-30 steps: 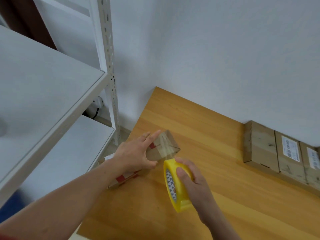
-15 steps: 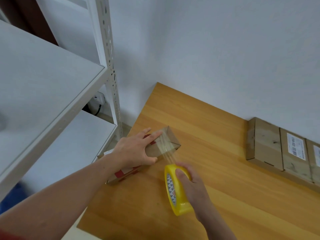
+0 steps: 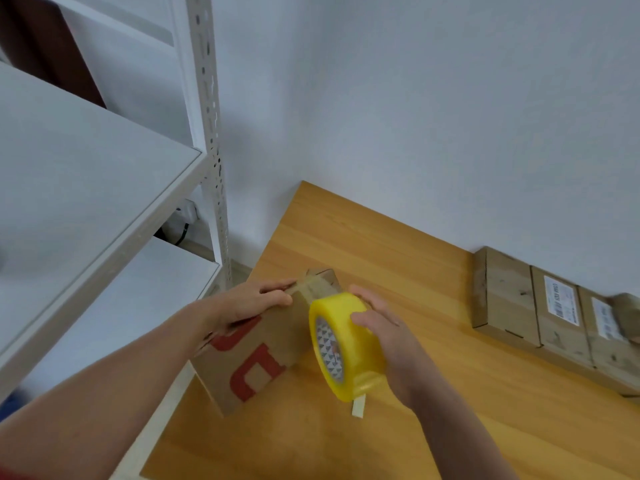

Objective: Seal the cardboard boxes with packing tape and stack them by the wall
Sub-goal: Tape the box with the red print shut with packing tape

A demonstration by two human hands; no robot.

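A cardboard box point(image 3: 256, 362) with red print stands tilted at the left edge of the wooden table point(image 3: 433, 410). My left hand point(image 3: 249, 303) lies on its upper edge with the fingers curled over it. My right hand point(image 3: 384, 341) grips a yellow roll of packing tape point(image 3: 343, 344) pressed against the box's right side. A clear strip of tape crosses the far top end of the box. A short loose end hangs under the roll.
Several flat cardboard boxes point(image 3: 540, 310) lie in a row against the white wall at the right. A white metal shelf unit point(image 3: 104, 209) stands close on the left, its post beside the table's corner.
The box has been tipped up so its red-printed side faces me. The tape roll has come up from the table against the box, and my left hand has shifted onto the upper edge.
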